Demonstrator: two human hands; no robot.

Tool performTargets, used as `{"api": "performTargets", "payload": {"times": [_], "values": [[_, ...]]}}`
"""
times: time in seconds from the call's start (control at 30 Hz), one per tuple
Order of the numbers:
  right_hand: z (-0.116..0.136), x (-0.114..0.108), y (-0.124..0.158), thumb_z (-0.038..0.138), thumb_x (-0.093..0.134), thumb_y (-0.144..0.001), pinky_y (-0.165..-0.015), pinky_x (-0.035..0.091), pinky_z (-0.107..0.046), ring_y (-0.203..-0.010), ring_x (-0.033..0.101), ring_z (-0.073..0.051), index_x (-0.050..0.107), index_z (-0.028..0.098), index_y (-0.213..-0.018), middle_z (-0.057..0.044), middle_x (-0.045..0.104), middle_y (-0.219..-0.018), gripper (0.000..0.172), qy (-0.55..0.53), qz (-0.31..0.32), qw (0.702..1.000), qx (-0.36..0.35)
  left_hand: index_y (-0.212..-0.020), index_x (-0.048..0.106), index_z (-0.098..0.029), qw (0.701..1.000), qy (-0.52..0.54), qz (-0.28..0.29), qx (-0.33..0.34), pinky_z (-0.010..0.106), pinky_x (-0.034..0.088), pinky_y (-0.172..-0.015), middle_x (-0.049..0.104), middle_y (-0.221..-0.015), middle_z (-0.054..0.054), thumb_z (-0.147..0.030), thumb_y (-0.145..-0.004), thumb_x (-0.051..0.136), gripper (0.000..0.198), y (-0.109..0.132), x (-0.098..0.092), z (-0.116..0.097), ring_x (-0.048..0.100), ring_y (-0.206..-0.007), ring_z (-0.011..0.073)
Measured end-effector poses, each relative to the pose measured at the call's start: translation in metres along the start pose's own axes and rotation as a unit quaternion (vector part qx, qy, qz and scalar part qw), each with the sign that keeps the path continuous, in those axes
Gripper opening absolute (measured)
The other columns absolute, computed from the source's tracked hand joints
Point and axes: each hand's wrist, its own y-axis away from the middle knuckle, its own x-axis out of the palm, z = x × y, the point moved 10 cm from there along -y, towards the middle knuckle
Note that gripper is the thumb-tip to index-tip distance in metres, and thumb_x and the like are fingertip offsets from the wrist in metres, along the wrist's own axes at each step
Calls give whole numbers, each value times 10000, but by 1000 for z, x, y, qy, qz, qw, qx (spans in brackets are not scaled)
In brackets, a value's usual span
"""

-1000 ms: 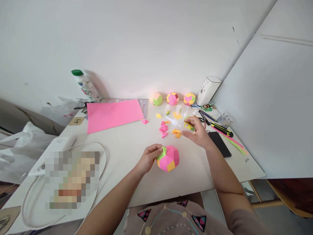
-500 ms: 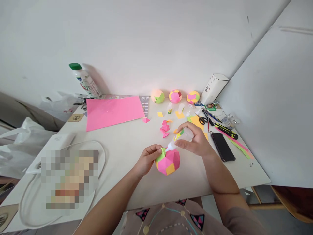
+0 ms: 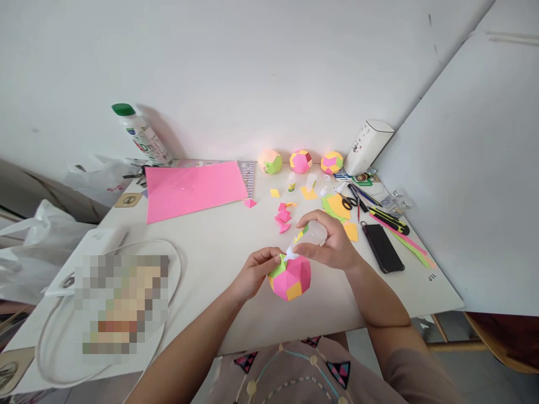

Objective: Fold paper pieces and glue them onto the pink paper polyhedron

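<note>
You can read no text with certainty: the yellow-and-green label on the translucent plastic squeeze bottle (image 3: 317,230) in your right hand (image 3: 332,247), the print on the green-capped white plastic bottle (image 3: 146,136) and the dark marks (image 3: 432,277) on the white bench (image 3: 206,241) are too small or blurred.

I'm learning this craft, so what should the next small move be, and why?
Probably a gentle squeeze of the glue bottle: the right hand points its nozzle down at the green flap of the paper ball, which the left hand holds.
</note>
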Motion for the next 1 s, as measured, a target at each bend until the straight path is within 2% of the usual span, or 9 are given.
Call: {"api": "performTargets", "payload": {"times": [0.27, 0.77, 1.0], "values": [[5, 1, 2, 527, 703, -731, -697, 514, -320, -797, 619, -188, 582, 237, -888, -27, 647, -867, 351, -6, -7, 1000, -18, -766, 647, -166, 1000, -13, 1, 1, 251, 374, -617, 577, -718, 16, -425, -772, 665, 260, 0, 0, 1, 479, -637, 120], [7, 0, 3, 611, 649, -736, -684, 510, -325, -799, 609, -199, 585, 240, -892, -33, 629, -848, 407, 6, -16, 1000, -18, -757, 647, -167, 1000, 0, 22, 6, 249, 359, -609, 578, -693, 2, -402, -784, 665, 237, 1, 3, -1, 482, -610, 108], [10, -1, 3, 572, 650, -760, -680, 504, -307, -792, 611, -186, 580, 230, -899, -31, 634, -846, 376, 3, -19, 999, -34, -741, 635, -161, 999, 5, 36, 13, 236, 344, -602, 568, -688, -3, -384, -804, 655, 232, 1, 6, -3, 469, -606, 97]]}}
